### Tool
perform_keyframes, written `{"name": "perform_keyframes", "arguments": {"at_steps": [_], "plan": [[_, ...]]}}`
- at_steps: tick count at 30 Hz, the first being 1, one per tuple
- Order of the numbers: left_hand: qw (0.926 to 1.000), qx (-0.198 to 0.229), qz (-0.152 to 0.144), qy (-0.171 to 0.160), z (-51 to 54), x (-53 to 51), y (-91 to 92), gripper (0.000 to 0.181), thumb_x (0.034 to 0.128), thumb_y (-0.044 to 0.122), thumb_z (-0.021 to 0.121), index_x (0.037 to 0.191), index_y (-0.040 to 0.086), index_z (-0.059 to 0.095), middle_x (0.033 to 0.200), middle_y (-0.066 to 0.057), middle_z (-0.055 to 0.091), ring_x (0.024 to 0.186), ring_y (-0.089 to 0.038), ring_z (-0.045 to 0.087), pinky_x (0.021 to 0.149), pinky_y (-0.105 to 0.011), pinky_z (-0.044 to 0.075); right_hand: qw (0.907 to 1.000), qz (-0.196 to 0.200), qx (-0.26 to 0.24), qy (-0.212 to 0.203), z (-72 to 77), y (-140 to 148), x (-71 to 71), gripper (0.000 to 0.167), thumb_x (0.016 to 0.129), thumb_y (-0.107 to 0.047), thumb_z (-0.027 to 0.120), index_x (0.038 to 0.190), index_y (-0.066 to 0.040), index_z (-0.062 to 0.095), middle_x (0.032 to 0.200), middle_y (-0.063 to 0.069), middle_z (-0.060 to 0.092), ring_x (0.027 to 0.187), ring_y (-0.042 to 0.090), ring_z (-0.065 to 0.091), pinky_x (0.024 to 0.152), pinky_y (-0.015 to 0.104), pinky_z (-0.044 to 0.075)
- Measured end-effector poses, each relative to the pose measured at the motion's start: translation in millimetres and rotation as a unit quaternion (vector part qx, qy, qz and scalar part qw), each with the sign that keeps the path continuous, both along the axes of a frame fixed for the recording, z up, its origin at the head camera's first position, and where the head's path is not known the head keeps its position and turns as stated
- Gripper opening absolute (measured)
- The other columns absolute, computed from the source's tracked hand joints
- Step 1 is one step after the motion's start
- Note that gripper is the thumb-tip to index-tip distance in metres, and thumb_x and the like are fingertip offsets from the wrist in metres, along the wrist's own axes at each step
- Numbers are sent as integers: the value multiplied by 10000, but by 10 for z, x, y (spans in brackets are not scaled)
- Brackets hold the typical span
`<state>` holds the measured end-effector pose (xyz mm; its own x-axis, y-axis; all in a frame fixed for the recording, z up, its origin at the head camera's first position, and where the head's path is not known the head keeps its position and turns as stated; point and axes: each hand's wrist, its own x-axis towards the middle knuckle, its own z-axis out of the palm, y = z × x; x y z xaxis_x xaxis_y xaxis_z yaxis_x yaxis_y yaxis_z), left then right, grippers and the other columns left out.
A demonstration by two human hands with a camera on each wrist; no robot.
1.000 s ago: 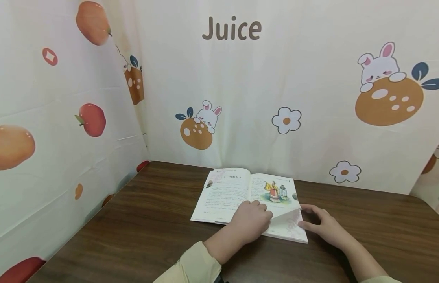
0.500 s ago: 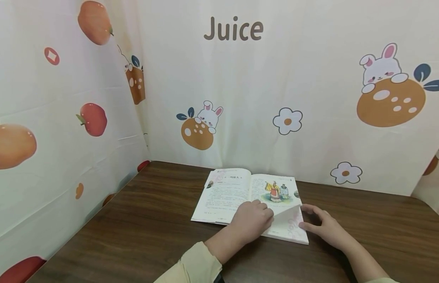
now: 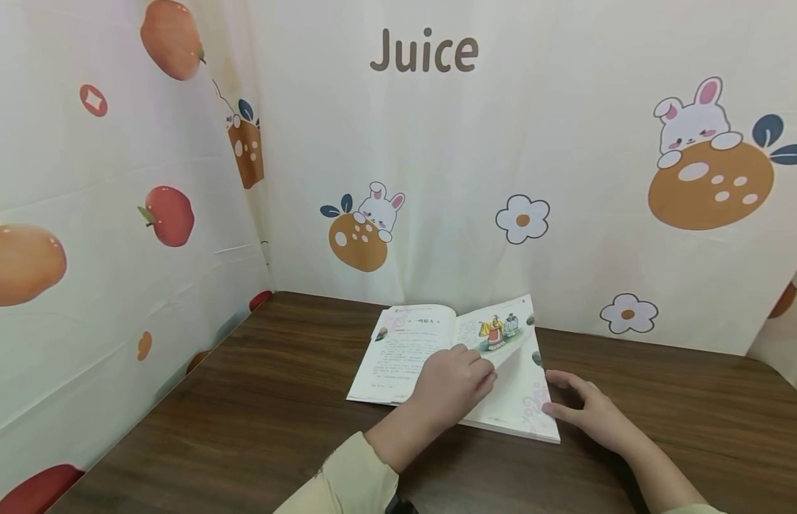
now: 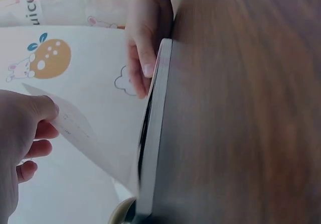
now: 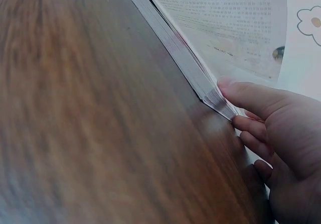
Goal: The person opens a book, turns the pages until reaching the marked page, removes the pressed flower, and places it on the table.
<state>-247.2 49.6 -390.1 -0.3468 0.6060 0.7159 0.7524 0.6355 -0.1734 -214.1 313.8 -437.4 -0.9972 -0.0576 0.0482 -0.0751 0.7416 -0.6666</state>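
Observation:
An open book (image 3: 398, 364) lies on the brown table, printed text on its left page and a coloured picture of robed figures on the page being lifted. My left hand (image 3: 451, 385) pinches this loose page (image 4: 75, 128) between thumb and fingers near its lower outer corner, seen in the left wrist view. The page stands raised and bent, showing a further page beneath. My right hand (image 3: 594, 415) holds the book's right edge; in the right wrist view its thumb (image 5: 246, 94) lies on the upper side of the page block, with fingertips against the lower edge.
The dark wood-grain table (image 3: 244, 428) surrounds the book. A white curtain (image 3: 450, 157) printed with rabbits, fruit and flowers hangs directly behind the table, and another stretch hangs along the left side.
My left hand has drawn the page further up and toward the left, so its far right corner has risen and more of the page below shows. My right hand stays at the edge.

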Motion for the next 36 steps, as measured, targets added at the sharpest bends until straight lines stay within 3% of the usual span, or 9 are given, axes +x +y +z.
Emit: {"name": "perform_keyframes", "arguments": {"at_steps": [9, 11, 14, 18, 21, 28, 36], "plan": [[9988, 430, 235, -65, 122, -79, -120, 109, 812, 260, 658, 740, 198, 712, 632, 111, 594, 563, -50, 500, 457, -156, 337, 9999, -45, 65, -80, -10, -2, -11, 696, 803, -447, 673, 1330, -58, 437, 1280, 230, 456, 1205, 420, 322, 917, 651, 241], [9975, 547, 403, -204, 174, -103, -176, 105, 796, 245, 660, 709, 200, 696, 617, 109, 582, 557, -57, 504, 448, -164, 346, 9999, -57, 91, -107, -12, -3, -15, 704, 800, -457, 671, 1334, -64, 435, 1288, 229, 452, 1206, 416, 322, 918, 652, 242], [9925, 596, 817, -692, 268, -147, -276, 130, 785, 236, 651, 660, 200, 650, 589, 104, 541, 540, -64, 484, 418, -178, 328, 9998, -81, 128, -108, -18, 2, -13, 702, 799, -462, 671, 1334, -72, 437, 1287, 224, 457, 1208, 410, 327, 917, 649, 250], [9780, 525, 1263, -1575, 379, -214, -415, 176, 799, 221, 618, 629, 195, 580, 562, 101, 470, 525, -64, 428, 403, -195, 299, 9998, -76, 179, -88, -22, 8, -2, 688, 807, -443, 671, 1332, -66, 438, 1277, 229, 461, 1204, 421, 333, 913, 648, 261], [9670, 465, 1467, -2032, 447, -250, -513, 207, 805, 208, 601, 609, 190, 537, 544, 95, 444, 505, -71, 417, 400, -211, 305, 9997, -60, 189, -115, -18, 6, 1, 690, 811, -436, 670, 1337, -58, 431, 1280, 242, 453, 1204, 434, 329, 912, 653, 260], [9446, 351, 1836, -2699, 538, -295, -709, 257, 816, 207, 574, 582, 164, 477, 517, 52, 407, 475, -108, 382, 408, -250, 290, 9997, -85, 191, -147, -4, -12, 9, 701, 809, -444, 668, 1339, -53, 426, 1287, 246, 448, 1207, 433, 326, 914, 657, 255], [9075, 47, 2390, -3454, 555, -387, -905, 224, 806, 211, 595, 608, 150, 510, 548, 26, 448, 535, -144, 428, 451, -288, 318, 9998, -66, 109, -140, -6, -4, 4, 695, 807, -419, 681, 1336, -44, 429, 1293, 249, 448, 1215, 433, 312, 922, 649, 249]]}}
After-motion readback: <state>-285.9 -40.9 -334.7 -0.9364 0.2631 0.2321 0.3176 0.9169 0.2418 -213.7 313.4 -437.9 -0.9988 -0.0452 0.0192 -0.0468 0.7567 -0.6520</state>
